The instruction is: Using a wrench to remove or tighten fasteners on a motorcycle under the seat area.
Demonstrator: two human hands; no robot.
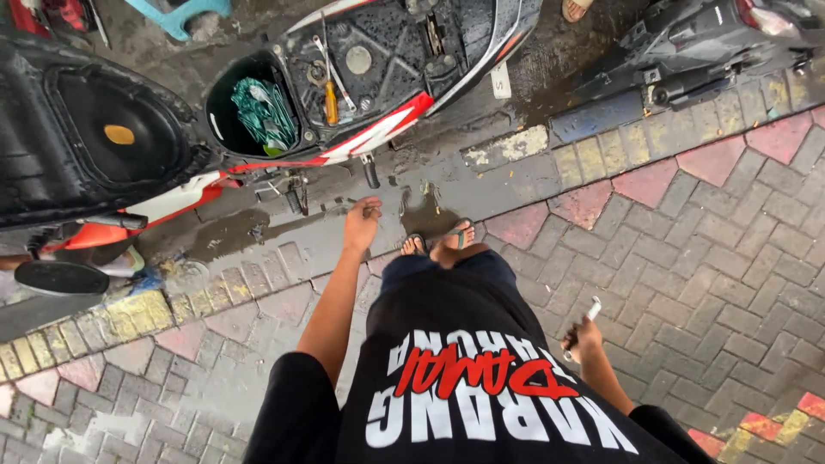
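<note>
I stand on wet paving and look down past my black shirt. My left hand (pixel 362 222) hangs low in front of me, fingers loosely curled, holding nothing that I can make out. It is close to a scooter (pixel 378 129) with its seat lifted (pixel 94 129), near the side footrest. My right hand (pixel 584 337) is at my hip and grips a slim white tool (pixel 591 311) that points upward. The scooter's open storage well holds a green plastic bag (pixel 265 112). A screwdriver with a yellow handle (pixel 330 96) lies beside it on the frame.
My sandalled feet (pixel 438 243) stand at the kerb (pixel 120 318), beside a puddle (pixel 427 210). A second dark motorbike (pixel 705 43) is parked at the upper right. Another person's foot (pixel 574 9) shows at the top edge. A blue plastic stool (pixel 179 12) stands at the top left.
</note>
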